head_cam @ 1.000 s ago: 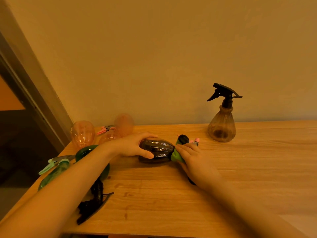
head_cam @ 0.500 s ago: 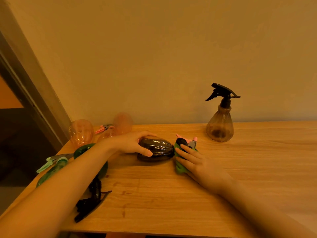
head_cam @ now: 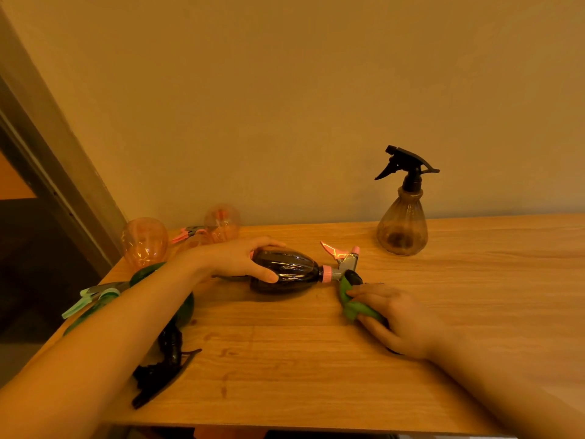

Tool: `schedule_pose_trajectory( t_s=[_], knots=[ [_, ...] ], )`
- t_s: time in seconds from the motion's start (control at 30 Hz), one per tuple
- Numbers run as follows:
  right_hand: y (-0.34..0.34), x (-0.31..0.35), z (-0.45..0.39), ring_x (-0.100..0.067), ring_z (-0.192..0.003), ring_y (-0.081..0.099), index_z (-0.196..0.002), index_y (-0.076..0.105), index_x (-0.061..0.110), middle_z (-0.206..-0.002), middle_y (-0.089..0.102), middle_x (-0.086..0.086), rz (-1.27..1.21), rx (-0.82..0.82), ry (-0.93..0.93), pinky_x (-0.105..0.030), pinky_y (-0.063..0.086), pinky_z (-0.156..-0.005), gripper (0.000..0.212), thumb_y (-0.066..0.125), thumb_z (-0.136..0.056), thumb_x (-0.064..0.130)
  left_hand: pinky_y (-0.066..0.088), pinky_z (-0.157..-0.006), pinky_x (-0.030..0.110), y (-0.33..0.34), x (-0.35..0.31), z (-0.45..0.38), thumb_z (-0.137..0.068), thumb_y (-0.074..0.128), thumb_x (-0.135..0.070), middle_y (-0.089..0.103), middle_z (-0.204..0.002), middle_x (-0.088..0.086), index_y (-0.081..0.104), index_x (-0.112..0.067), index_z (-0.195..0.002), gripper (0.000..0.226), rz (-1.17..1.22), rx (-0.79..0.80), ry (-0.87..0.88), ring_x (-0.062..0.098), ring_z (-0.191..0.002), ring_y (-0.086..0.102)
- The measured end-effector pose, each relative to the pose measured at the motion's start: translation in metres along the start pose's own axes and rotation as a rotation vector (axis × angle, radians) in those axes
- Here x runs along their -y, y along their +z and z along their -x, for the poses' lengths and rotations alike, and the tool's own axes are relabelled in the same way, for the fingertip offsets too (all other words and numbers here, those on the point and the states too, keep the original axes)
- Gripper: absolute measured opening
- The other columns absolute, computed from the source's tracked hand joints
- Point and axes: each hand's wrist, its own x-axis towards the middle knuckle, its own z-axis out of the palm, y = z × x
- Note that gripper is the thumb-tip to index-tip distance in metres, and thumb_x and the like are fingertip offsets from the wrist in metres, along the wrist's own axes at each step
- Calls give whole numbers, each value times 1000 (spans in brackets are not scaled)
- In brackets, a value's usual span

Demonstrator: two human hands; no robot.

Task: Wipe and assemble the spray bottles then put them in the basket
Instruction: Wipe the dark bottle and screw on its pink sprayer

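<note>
at the table's (head_cam: 316, 375) back left corner there's a pile that looks far from done: two pink bottle bodies (head_cam: 144, 240) with no heads on, a loose pink trigger head (head_cam: 186, 232) between them, then toward the left edge a green bottle (head_cam: 177, 299) lying down and a black trigger head (head_cam: 164, 372) loose near the front edge. left hand (head_cam: 234, 261) is wrapped over the dark bottle (head_cam: 285, 275) lying on its side mid-table, thumb in front. that one has its pink sprayer (head_cam: 340, 263) on, so i'd call it assembled. right hand (head_cam: 395, 315) is bunching a green cloth (head_cam: 354, 302) just beside the sprayer end, so the wiping seems about finished or paused. near the back edge on the right a brown bottle (head_cam: 402, 223) stands upright with its black head on. no basket in view, so nothing's packed as far as i can tell.
</note>
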Motion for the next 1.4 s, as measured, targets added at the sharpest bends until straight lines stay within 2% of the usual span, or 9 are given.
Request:
schedule_pose_trajectory(
  t_s=[0.07,0.17,0.27,0.5,0.7,0.87,1.03,1.23,1.4],
  knots=[
    [2,-2,1,-6,-129,43,-130,55,22,-139,50,5,-45,-131,52,-26,36,-108,43,45,-93,43,41,-84,14,0,0,0,-79,74,-27,47,-122,-21,37,-45,-132,66,13,0,-4,1,-110,49],
    [4,-4,-7,-5,-140,23,-142,40,22,-149,30,10,-79,-201,169,-10,13,-111,51,50,-94,35,41,-81,13,0,-1,1,-80,74,-28,46,-120,-24,38,-46,-129,64,9,5,2,-4,-104,48],
    [8,-4,-18,-5,-144,12,-144,33,23,-152,22,10,-76,-157,187,-7,3,-110,53,49,-94,30,41,-82,14,0,-2,2,-79,75,-29,46,-121,-22,38,-47,-128,64,11,-4,3,-3,-105,48],
    [7,-7,-13,-2,-144,2,-144,37,27,-152,17,17,47,32,58,-19,6,-114,53,39,-95,48,44,-90,20,2,-1,3,-77,76,-31,49,-130,-14,40,-45,-129,65,32,-12,15,4,-114,50],
    [1,-1,0,2,-140,18,-135,51,25,-146,33,16,25,96,13,-17,18,-112,59,29,-88,53,45,-77,13,5,-6,9,-79,75,-23,49,-117,-22,39,-38,-133,66,43,-28,21,-4,-101,51],
    [1,0,10,2,-110,54,-124,59,22,-120,61,12,-154,-217,120,-21,44,-93,43,43,-90,43,47,-97,26,8,-6,15,-75,79,-25,51,-129,-13,39,-39,-130,70,-17,-39,43,6,-115,53],
    [-1,0,11,4,-102,57,-121,61,23,-111,63,16,-266,-465,256,-8,41,-83,37,49,-88,35,49,-96,29,13,-17,13,-72,81,-25,48,-126,-9,33,-34,-127,73,-173,-54,32,12,-112,54],
    [-2,-4,11,0,-90,62,-111,62,37,-95,68,19,-379,-515,352,-18,46,-75,24,49,-91,36,50,-90,33,14,-38,7,-69,79,-48,55,-118,-4,40,-24,-120,68,-298,-110,-15,12,-101,56],
    [-4,-4,12,-3,-79,62,-106,61,39,-86,66,20,-402,-505,403,-15,44,-64,17,48,-95,38,43,-101,34,12,-50,2,-68,78,-50,46,-139,-4,31,-23,-143,93,-444,13,-92,17,-120,50]
  ],
)
